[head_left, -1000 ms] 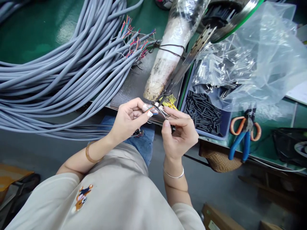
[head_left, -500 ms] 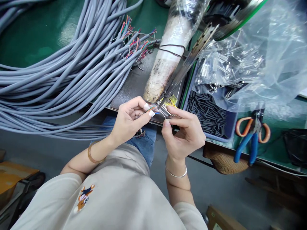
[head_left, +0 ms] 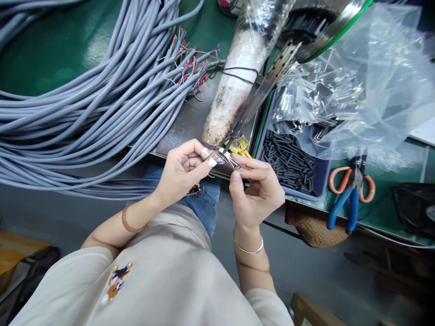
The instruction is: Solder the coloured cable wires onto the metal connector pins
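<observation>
My left hand [head_left: 181, 171] pinches the stripped end of a cable, its thin coloured wires [head_left: 215, 155] sticking out past my thumb and forefinger. My right hand [head_left: 257, 189] is closed on a small metal connector [head_left: 228, 159], thumb and forefinger gripping it right next to the wire ends. Both hands meet at the front edge of the bench, just below the tip of a perforated metal strip [head_left: 263, 88] that slopes down from a reel.
A big bundle of grey cables [head_left: 88, 99] with stripped ends covers the green bench at left. A blue tray of black sleeves [head_left: 292, 160], a clear plastic bag of metal parts [head_left: 343, 86] and orange-and-blue pliers [head_left: 350, 194] lie right. A wrapped white roll [head_left: 234, 90] stands behind my hands.
Both hands stay together on the wires and connector with only slight finger shifts. The view has swayed a little to the side and back.
</observation>
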A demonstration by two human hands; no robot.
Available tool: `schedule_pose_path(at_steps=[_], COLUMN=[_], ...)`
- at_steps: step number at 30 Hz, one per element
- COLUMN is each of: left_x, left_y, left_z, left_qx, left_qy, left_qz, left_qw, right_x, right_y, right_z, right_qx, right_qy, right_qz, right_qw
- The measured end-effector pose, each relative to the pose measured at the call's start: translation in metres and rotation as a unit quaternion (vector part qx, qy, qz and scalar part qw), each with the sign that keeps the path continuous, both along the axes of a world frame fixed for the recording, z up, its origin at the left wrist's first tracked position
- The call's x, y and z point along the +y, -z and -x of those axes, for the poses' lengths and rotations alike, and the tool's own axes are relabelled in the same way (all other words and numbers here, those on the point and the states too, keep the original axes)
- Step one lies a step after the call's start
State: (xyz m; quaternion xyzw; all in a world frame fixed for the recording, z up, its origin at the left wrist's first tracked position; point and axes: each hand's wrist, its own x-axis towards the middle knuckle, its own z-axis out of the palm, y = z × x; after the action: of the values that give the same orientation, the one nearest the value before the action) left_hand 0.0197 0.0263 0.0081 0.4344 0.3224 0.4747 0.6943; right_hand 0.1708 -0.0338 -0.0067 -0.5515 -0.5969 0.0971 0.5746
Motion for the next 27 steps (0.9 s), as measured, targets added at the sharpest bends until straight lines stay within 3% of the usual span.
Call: schedule_pose_path(at_steps=[14,20,23,27], left_x=[0.002,0.001,0.0,-0.003], left_y=[-0.006,-0.003,-0.003,-0.003], left_z=[-0.005,-0.002,0.0,0.0], left_qx=[0.032,0.046,0.042,0.043], left_qy=[-0.043,-0.021,-0.009,0.001], left_qz=[-0.037,-0.021,-0.001,0.014], left_qw=[0.998,0.998,0.999,0.999], right_x=[0.009,0.003,0.0,-0.001], right_y=[-0.006,0.003,0.005,0.003], right_z=[0.001,-0.001,-0.001,0.001], right_qx=[-0.097,-0.15,-0.115,-0.002], right_qy=[0.03,0.035,0.033,0.021], right_qz=[-0.049,-0.084,-0.067,0.009], right_qw=[0.994,0.984,0.991,1.0])
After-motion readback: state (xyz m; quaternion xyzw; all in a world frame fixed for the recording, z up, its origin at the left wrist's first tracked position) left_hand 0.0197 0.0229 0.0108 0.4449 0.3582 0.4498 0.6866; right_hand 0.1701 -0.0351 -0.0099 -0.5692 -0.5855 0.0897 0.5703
